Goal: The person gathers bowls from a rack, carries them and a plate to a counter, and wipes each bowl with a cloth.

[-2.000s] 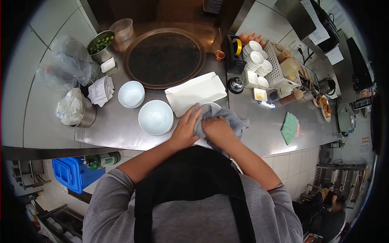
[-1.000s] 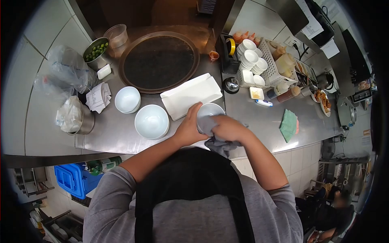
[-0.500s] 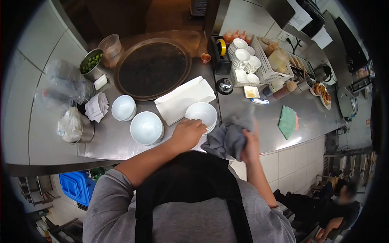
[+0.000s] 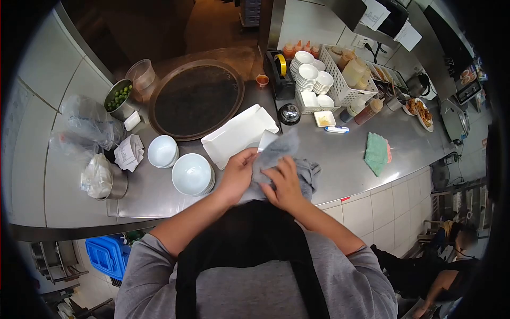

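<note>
From the head view I find the white dish (image 4: 266, 139) mostly under the gray cloth (image 4: 279, 150), so I can't tell its long axis. It lies ahead and right of the left hand (image 4: 239, 173), the nearer one, fingers curled at its edge; whether they pinch it, I can't see. The right hand (image 4: 284, 186) pinches the cloth. Beyond, a white tray (image 4: 234, 138) lies slantwise on the worktop (image 4: 340, 165), bowls (image 4: 191, 174) to its left.

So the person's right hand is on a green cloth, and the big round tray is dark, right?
Not quite: the cloth under the right hand is grey, as the head view shows. The green cloth lies off to the right. The big round tray is dark, yes.
</note>
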A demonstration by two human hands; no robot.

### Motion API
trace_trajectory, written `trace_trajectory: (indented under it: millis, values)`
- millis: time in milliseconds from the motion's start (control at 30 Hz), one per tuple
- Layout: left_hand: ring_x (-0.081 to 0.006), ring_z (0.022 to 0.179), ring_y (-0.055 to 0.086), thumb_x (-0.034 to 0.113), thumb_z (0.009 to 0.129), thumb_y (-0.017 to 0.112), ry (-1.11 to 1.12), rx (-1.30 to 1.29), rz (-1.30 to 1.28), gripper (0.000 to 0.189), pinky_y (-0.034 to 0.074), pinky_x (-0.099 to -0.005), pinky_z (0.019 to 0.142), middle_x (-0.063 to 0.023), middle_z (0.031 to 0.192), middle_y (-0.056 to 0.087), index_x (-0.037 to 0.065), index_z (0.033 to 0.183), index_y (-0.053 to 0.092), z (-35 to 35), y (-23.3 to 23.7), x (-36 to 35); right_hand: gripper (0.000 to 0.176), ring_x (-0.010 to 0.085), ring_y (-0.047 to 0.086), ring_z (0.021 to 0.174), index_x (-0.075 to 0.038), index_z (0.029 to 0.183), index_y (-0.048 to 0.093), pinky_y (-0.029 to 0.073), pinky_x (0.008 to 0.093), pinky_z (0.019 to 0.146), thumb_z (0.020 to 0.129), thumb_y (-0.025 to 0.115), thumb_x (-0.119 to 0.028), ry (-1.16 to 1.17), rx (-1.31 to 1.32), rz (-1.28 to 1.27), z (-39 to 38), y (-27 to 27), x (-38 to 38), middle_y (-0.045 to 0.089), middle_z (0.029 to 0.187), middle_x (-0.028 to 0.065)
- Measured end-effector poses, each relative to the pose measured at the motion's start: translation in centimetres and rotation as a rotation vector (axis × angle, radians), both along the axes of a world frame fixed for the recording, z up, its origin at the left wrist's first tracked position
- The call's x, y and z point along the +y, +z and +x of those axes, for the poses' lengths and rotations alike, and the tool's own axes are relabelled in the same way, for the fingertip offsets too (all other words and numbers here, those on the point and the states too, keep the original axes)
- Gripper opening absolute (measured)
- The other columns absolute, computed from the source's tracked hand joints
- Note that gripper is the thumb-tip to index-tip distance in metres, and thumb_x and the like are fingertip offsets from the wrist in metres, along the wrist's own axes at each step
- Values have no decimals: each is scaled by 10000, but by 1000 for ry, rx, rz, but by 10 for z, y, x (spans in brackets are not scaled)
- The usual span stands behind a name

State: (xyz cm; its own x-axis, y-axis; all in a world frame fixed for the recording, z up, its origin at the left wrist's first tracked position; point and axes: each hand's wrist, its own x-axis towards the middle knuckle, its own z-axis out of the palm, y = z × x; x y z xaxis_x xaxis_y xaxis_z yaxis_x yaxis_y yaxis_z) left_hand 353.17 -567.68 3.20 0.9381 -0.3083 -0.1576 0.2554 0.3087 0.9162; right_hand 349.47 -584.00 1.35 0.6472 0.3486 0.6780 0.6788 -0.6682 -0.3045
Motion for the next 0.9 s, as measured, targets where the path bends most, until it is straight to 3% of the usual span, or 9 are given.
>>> trace_trajectory:
  millis: [67, 133, 200, 267, 333, 467, 533, 733, 900]
  values:
    - [-97, 927, 592, 114, 992, 493, -43, 109, -103, 219, 464, -240, 808, -29, 1023, 652, 12, 1147, 611, -2, 4, 2, 400, 373, 469, 1167, -64, 1164, 544, 381, 419, 1002, 790, 670, -127, -74, -56, -4, 22, 2, -4, 487, 1202, 203]
    - [-114, 1070, 566, 46, 977, 467, -153, 98, -46, 270, 443, -279, 943, -40, 1156, 615, 22, 1231, 555, -2, 5, 4, 377, 366, 444, 1204, -117, 1106, 585, 362, 530, 1001, 747, 692, -160, -9, 346, 628, 43, 22, -3, 500, 1211, 182]
    - [-100, 1005, 568, 58, 980, 471, -98, 94, -118, 256, 447, -255, 890, -35, 1119, 624, 21, 1214, 567, -7, 7, -4, 354, 374, 439, 1227, -113, 1083, 603, 342, 548, 1019, 743, 688, -162, -33, 534, 819, 38, 35, 4, 507, 1247, 165]
    - [-86, 940, 570, 70, 983, 475, -44, 80, -189, 243, 452, -230, 837, -31, 1081, 633, 21, 1197, 580, -8, 10, -6, 302, 373, 459, 1227, -76, 1117, 594, 355, 446, 1038, 819, 607, -120, -126, 26, -66, 20, 43, 8, 496, 1294, 160]
    - [-86, 936, 566, 58, 981, 469, -48, 82, -178, 250, 451, -243, 844, -31, 1096, 625, 12, 1205, 570, -16, 5, -3, 308, 353, 512, 1185, -51, 1151, 593, 382, 371, 1023, 853, 566, -122, -44, -19, -107, 28, 45, -2, 545, 1247, 156]
    - [-76, 998, 547, 101, 1006, 472, -143, -71, -172, 228, 422, -249, 910, -26, 1080, 622, 10, 1189, 572, -18, 19, -7, 405, 217, 680, 788, 7, 1171, 582, 537, 296, 738, 990, 402, -307, -142, 1271, 1435, 57, 57, -16, 688, 941, 94]
    - [-67, 976, 548, 128, 1013, 476, -98, -154, -118, 218, 426, -240, 891, -20, 1053, 622, 7, 1161, 582, -16, 16, -12, 476, 240, 653, 926, 37, 1231, 537, 505, 329, 844, 1006, 357, -343, 50, 1137, 1637, 52, 23, -16, 645, 1094, 145]
    - [-66, 958, 557, 89, 1003, 479, 108, -192, -180, 198, 437, -220, 873, -22, 1022, 621, 16, 1166, 564, -16, 24, -27, 472, 285, 475, 1233, 29, 1340, 454, 309, 362, 1079, 915, 556, -148, -222, 43, 443, 28, 57, 36, 461, 1363, 185]
    - [-97, 1053, 548, 141, 1013, 474, -114, -48, -298, 251, 423, -263, 952, -40, 1127, 602, 18, 1220, 542, -5, 29, -5, 473, 267, 595, 1071, 33, 1268, 520, 446, 361, 953, 935, 550, -302, -82, 813, 1049, 66, 74, -10, 597, 1191, 160]
